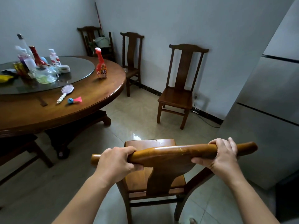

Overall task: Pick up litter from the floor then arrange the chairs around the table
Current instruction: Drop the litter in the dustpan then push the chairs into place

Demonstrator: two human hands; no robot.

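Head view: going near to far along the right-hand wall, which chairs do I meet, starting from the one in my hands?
Held chair, gripped by left hand and right hand → wall chair by the fridge → next wall chair → corner chair.

left hand [115, 160], right hand [222, 155] | grip chair [171, 153] top rail | near table [64, 109]

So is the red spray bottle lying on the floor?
No, the red spray bottle stands upright on the round wooden table, near its edge.

Pale walls [178, 16], glossy beige tile floor [139, 117], grey fridge [267, 110] at right.
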